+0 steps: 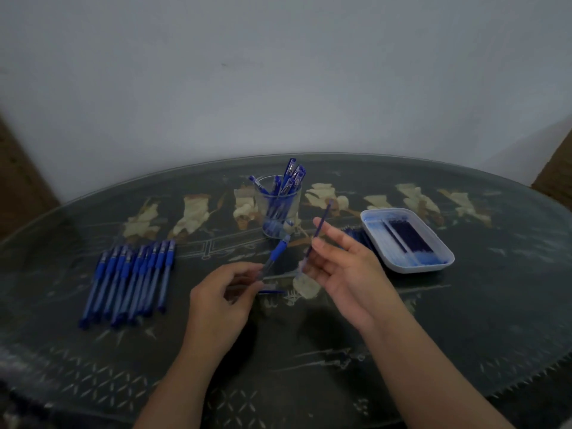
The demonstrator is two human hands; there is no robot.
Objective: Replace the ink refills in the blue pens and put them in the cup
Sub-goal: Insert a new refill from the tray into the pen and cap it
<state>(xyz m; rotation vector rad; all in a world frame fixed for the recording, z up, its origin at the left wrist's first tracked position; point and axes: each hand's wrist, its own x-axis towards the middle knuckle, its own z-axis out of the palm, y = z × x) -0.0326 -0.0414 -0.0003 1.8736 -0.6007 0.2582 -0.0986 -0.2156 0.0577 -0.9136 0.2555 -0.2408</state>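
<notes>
Seemingly glass tabletop (pixel 464 320), clear barrel (pixel 274 257), slim refill (pixel 320 226)

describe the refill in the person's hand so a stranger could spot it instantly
On the dark table, find the clear cup of pens at the middle; the right hand hovers in front of it. It pinches a thin blue refill slanting upward, the only one in the air, unlike those lying in the white tray.
</notes>
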